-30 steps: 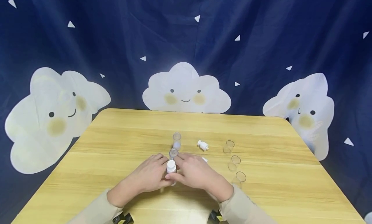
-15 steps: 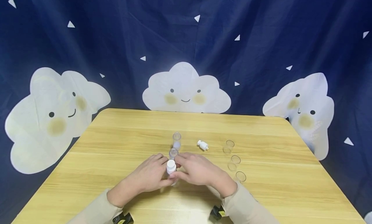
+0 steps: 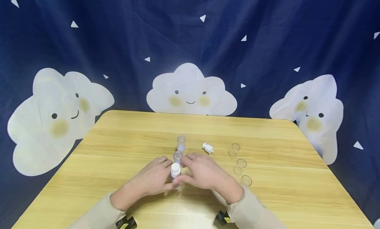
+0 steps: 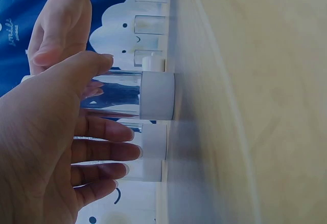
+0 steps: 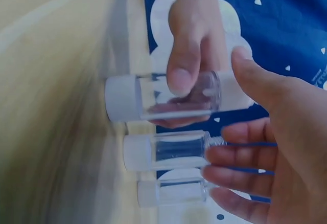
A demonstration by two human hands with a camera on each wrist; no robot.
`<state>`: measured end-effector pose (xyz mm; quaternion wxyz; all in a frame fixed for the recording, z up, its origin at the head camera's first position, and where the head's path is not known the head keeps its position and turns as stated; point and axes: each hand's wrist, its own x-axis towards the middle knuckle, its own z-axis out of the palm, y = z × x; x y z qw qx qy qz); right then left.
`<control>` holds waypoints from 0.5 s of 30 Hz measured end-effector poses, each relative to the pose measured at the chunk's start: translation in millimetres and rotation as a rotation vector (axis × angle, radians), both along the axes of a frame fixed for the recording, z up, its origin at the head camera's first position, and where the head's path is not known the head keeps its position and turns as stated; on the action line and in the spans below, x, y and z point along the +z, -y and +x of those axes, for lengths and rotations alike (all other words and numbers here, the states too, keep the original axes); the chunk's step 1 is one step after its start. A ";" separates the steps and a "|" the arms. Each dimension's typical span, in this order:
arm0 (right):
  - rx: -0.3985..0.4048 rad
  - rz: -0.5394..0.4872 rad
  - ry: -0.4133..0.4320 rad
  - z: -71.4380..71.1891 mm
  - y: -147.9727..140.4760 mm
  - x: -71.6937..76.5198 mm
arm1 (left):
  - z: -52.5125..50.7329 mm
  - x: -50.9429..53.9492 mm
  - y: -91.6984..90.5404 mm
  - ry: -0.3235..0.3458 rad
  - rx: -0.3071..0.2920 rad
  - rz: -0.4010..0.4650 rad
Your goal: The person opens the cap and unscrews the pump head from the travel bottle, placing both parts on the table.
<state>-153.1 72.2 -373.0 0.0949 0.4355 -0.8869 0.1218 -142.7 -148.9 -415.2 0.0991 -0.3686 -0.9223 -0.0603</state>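
My left hand [image 3: 154,176] grips a clear bottle [image 5: 156,101] with a white base, which stands upright on the table. A white top piece [image 3: 175,167] sits on the bottle's neck. My right hand [image 3: 202,174] is beside that top, its fingers loosely curved and spread. In the right wrist view the right thumb overlaps the top's edge; whether it touches cannot be told. Just behind stand two more clear bottles, a nearer one [image 5: 179,150] and a farther one [image 5: 179,192], both with white bases. The nearer one shows a threaded neck.
A small white pump piece [image 3: 207,148] lies right of the bottles. Farther right three clear open cylinders stand in a row: a far one [image 3: 235,146], a middle one [image 3: 241,163] and a near one [image 3: 246,180]. The wooden table [image 3: 104,156] meets a dark blue curtain [image 3: 190,24] behind.
My right hand has shifted slightly right, and its thumb has drawn back from the white top. A second white piece beside that hand has gone out of sight behind it. The left hand has stayed put.
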 end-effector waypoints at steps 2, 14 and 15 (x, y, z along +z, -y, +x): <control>-0.021 -0.002 -0.070 1.8 3.1 -2.4 | 0.0 -0.4 0.2 -0.007 -0.005 0.001; -0.155 -0.025 -0.188 13.8 20.9 -13.2 | -1.0 -2.3 0.8 -0.038 -0.034 0.023; -0.156 -0.027 -0.191 14.3 21.5 -13.4 | -1.1 -2.1 0.7 -0.039 -0.034 0.022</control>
